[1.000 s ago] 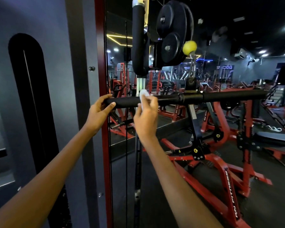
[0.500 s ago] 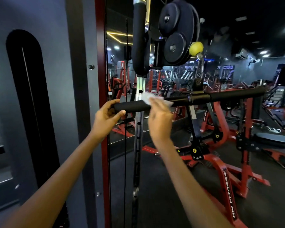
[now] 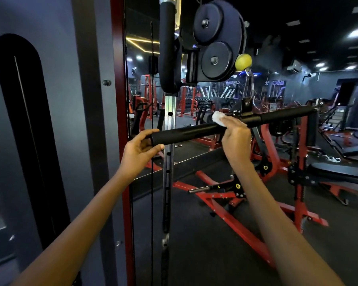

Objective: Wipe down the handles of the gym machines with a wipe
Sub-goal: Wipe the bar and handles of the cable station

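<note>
Bar (image 3: 194, 131) runs left-low to right-high. Left hand (image 3: 140, 150) grip clamped on its left end. Right hand (image 3: 235, 137) grip wraps wipe (image 3: 218, 118) round bar near mid (unwiped grip lies rightward), so right hand's nearer.

I counted two hands, my left hand (image 3: 140, 150) and right hand (image 3: 235, 139), one wipe (image 3: 218, 118), one handle bar (image 3: 186, 132), two black discs (image 3: 215, 38) and one yellow ball (image 3: 243, 61).
</note>
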### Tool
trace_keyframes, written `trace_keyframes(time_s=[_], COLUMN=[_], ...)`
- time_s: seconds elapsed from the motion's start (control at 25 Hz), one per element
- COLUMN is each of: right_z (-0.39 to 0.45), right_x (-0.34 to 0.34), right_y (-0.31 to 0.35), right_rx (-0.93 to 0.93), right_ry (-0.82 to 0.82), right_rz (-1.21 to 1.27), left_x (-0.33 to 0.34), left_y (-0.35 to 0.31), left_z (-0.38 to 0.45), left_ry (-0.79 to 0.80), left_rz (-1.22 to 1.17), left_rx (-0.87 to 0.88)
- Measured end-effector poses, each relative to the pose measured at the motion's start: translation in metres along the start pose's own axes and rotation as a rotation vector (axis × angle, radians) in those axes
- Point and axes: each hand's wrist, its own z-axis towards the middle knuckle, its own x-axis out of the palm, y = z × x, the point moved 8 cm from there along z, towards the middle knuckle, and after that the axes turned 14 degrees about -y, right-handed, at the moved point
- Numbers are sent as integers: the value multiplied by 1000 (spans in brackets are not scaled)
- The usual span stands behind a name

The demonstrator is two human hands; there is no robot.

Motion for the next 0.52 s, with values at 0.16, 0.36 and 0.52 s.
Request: trace_keyframes(time_s=[0.16,0.36,0.52], right_z=[-34,-61,-29], right_x=[7,9,1], right_y=[74,111,42], right_rx=[-115,-427,-164], right_ry=[88,249,126], right_rz=[137,284,119], left_x=[12,19,27], left_y=[0,6,3], left_z=[-2,-10,-12], left_ry=[-30,-57,-65], left_rz=[-7,-29,-3], left_rx=[-7,-12,-33])
